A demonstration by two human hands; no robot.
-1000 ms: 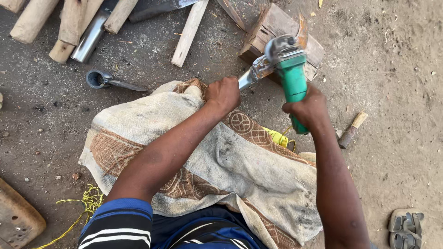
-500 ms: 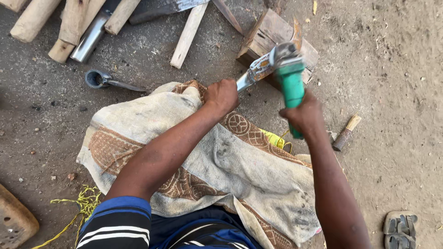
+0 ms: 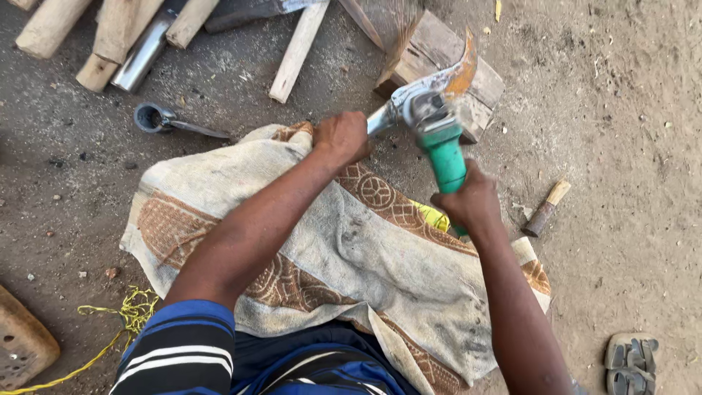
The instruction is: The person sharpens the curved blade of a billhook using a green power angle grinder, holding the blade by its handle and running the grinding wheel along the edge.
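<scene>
My right hand [image 3: 469,202] grips the green body of an angle grinder [image 3: 437,132]. Its silver head presses against a curved, rusty metal blade [image 3: 463,71] resting on a wooden block [image 3: 444,53]. My left hand [image 3: 341,137] is closed around the grinder's metal side handle. A patterned beige sackcloth [image 3: 344,256] covers my lap beneath both arms. A blur of dust or sparks rises from the block's top.
Several wooden sticks [image 3: 117,33] and a metal tube [image 3: 142,57] lie at top left on dirt ground. A dark metal socket piece [image 3: 157,118] lies left of the cloth. A short wooden handle [image 3: 545,208], a sandal [image 3: 629,362], yellow string [image 3: 128,311] and a brown perforated slab [image 3: 20,344] are nearby.
The grinder has moved up onto the blade at the wooden block, and the blade's orange edge shows more. Both hands keep the same grip.
</scene>
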